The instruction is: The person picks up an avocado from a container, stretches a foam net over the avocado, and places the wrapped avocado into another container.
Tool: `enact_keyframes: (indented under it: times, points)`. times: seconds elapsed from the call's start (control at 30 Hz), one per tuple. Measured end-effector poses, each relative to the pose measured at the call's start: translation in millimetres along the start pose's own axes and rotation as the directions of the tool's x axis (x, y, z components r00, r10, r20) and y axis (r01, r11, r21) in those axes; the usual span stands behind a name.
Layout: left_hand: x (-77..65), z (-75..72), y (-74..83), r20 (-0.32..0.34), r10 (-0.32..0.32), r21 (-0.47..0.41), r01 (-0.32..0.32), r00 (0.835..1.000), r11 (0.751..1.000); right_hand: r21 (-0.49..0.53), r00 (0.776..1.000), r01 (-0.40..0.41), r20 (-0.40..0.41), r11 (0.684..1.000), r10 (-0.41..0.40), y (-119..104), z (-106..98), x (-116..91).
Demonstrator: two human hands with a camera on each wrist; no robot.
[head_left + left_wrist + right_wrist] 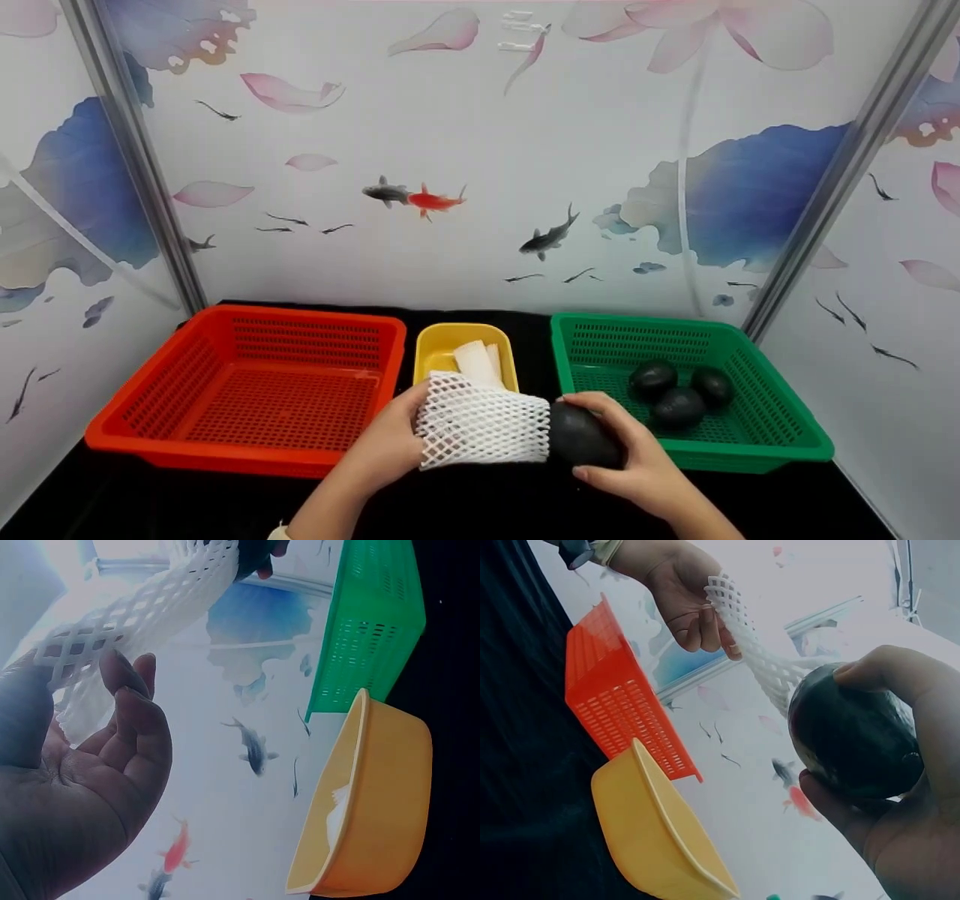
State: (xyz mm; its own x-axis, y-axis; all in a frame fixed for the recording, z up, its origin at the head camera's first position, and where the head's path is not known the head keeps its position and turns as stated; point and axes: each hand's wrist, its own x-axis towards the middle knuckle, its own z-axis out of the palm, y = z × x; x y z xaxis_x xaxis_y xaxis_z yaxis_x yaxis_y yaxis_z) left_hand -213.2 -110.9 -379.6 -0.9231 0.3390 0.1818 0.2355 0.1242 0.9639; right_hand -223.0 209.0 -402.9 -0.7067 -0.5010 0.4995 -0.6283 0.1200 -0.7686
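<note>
My left hand pinches the left end of a white foam net sleeve, stretched out sideways in front of me. At the sleeve's right end, my right hand grips a dark, smooth avocado, thumb and fingers on opposite sides. The avocado's left tip meets the net's opening; the right wrist view shows most of the avocado outside the net. Several more dark avocados lie in the green basket on the right. More white sleeves sit in the small yellow tub.
A red basket with nothing in it stands on the left. The yellow tub is between the two baskets, behind the hands. Black cloth covers the table. Printed panels with metal posts enclose the back and sides.
</note>
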Motion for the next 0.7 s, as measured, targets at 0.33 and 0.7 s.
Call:
enact_keyframes:
  times: [0.33,0.7]
  points:
    - [1.1,4.3,-2.7,0.034,-0.023,-0.016,0.023,0.999,1.000,0.228,0.989,0.051,0.121,0.972,-0.080,1.3,3.1,0.7]
    - [1.3,8.9,-2.9,0.080,-0.029,-0.061,0.033,0.996,0.998,0.162,0.989,0.048,0.131,0.986,-0.070,0.6,2.4,-1.8]
